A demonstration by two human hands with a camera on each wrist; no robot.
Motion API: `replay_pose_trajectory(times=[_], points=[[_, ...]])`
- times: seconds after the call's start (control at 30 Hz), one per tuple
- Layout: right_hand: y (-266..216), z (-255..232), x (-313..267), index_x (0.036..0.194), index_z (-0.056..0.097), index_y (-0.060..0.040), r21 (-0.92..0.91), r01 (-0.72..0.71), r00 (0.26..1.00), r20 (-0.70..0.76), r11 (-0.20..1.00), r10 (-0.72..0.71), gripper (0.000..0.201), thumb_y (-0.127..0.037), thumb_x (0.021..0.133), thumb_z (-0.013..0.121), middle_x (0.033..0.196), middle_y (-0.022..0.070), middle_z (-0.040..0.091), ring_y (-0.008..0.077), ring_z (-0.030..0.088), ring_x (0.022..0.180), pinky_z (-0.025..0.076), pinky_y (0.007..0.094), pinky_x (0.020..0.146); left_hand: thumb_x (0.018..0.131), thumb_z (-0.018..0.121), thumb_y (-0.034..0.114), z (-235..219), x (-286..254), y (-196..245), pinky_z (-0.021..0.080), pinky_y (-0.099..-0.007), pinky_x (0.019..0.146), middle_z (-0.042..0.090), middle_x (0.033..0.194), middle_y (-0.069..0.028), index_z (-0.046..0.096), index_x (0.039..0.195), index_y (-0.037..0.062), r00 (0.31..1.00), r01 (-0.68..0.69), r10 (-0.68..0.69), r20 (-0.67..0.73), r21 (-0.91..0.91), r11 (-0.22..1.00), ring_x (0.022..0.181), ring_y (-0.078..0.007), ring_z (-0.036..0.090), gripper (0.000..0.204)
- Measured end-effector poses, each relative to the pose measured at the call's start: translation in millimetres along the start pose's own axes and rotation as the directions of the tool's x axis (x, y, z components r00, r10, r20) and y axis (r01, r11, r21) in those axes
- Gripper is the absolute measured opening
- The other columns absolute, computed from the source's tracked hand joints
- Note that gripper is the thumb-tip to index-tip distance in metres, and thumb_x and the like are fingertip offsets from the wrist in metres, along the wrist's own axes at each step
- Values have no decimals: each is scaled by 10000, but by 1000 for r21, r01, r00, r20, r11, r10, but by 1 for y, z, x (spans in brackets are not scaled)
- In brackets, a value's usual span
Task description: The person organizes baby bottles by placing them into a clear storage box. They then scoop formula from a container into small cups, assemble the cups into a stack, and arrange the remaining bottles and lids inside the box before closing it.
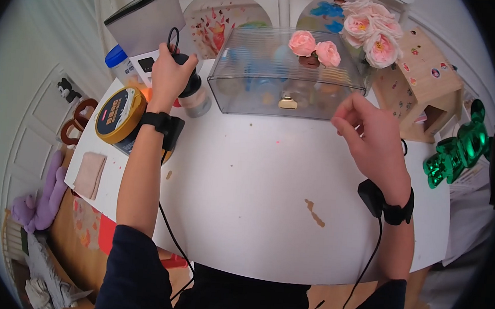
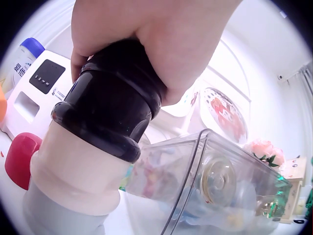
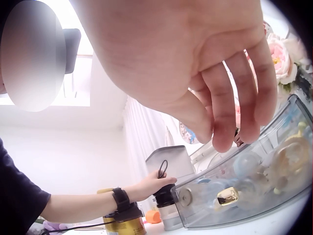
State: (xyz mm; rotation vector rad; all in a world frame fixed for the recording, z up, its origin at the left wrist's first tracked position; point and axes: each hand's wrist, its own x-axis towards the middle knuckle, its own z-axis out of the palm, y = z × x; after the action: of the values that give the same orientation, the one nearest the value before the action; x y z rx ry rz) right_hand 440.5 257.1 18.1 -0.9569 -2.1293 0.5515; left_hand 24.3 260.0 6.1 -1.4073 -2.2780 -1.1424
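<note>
My left hand [image 1: 172,74] grips the black lid of a water bottle [image 1: 195,102], whose cord loop sticks up above the fingers. In the left wrist view the thumb and fingers wrap the top of the black lid [image 2: 110,100], with the pale body below it. The bottle stands by the left end of a clear lidded storage box [image 1: 286,88] with a gold clasp [image 1: 288,103]. My right hand [image 1: 369,143] hovers near the box's right front corner, its fingers loosely bent with nothing between them. In the right wrist view the fingertips [image 3: 224,142] overlap the box.
A yellow-lidded tub [image 1: 119,115] stands by the left forearm, with a blue-capped bottle [image 1: 119,59] behind. Pink roses [image 1: 315,49] top the box. A wooden house [image 1: 419,80] and a shiny green figure [image 1: 457,149] are at right. A folded cloth [image 1: 90,175] lies front left.
</note>
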Motion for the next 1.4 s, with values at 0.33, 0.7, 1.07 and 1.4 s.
replay_pose_trajectory(times=[0.33,0.7,1.07,1.4], points=[[9,11,6,795,566,0,71,-122,980,-147,990,131,354,-200,993,780,628,95,534,246,451,555,383,416,569,894,802,472,2,5,-9,593,-414,851,726,982,-220,566,1120,26,999,-35,34,17,13,999,903,-341,752,553],[45,19,16,791,382,-57,251,-118,940,-285,961,190,392,-51,906,756,723,33,402,188,349,672,356,330,620,872,847,386,3,-5,-11,564,-488,991,702,1151,-286,530,1259,-92,963,-192,215,-160,149,970,1080,-470,704,692],[17,22,102,1308,612,-54,-359,141,976,-104,923,-190,609,-265,800,873,1234,170,670,374,620,1187,521,487,1013,941,816,285,-76,-86,61,569,-406,823,750,983,-107,669,1161,74,953,-88,109,282,-86,992,930,-270,732,338],[17,28,147,1200,671,-70,-530,19,992,119,847,52,486,-361,845,830,1117,207,717,419,681,1012,556,464,907,888,844,258,-47,-104,58,569,-460,913,700,1124,-135,703,1304,82,910,-384,397,119,-116,916,1085,-353,652,473]])
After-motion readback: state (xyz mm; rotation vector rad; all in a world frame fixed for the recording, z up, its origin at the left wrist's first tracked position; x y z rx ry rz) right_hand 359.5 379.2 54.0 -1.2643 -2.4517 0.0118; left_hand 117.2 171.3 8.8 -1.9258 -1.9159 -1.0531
